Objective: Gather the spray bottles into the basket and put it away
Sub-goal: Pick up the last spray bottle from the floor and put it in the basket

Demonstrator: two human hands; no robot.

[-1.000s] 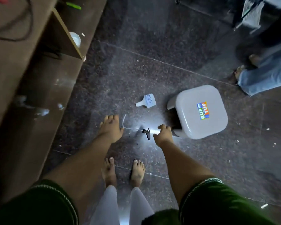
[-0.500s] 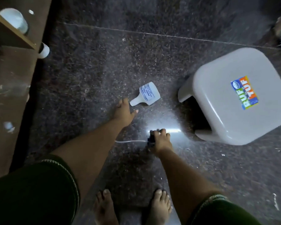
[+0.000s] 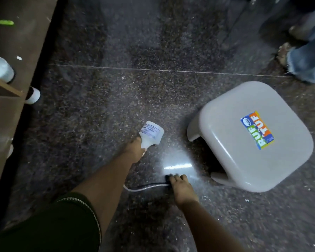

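While my left hand (image 3: pixel 135 151) grips the neck of the white bottle (image 3: pixel 150 133) near the stool (image 3: pixel 244 135), my right hand (image 3: pixel 182 186) closes on the black spray head (image 3: pixel 168 178) and its tube on the floor (image 3: pixel 116 106). Gathering is underway, I judge; with no basket in view, finding it comes next.

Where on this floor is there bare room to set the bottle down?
The widest bare floor lies between the shelf unit and the stool. It is crowded by the stool's near leg, where the right hand grips the sprayer head and tube.
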